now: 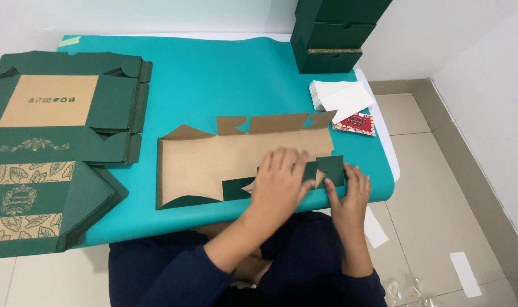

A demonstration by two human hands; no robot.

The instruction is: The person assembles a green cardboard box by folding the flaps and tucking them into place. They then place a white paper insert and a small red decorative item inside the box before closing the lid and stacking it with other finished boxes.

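Flat box blank (213, 162), a die-cut sheet of cardboard with its brown inner face up and dark green outer face showing where flaps are turned over, lies on the teal-covered tabletop (213, 74) directly in front of a seated person, seen from the head camera. Its long axis runs left to right across the view, parallel to the near edge of the tabletop, with a row of tabs along the far edge pointing away from the person and green flaps folded in along the near edge. The left hand (279, 182) lies spread and flat, palm down, pressing the sheet near its right end; the right hand (350, 190) has its fingers narrowed onto a folded green flap (330, 169) at the right end, pinching or creasing it. The sheet looks light and thin, stiff across its panels yet ready to bend along its scored lines, best held by panel edges or flaps, and liable to crease if gripped mid-panel. A stack of unfolded green blanks (54, 148) sits well to the left, assembled green boxes (333, 34) stand at the far edge, and white papers (341, 96) with a small red card (355, 123) lie beyond the right end.
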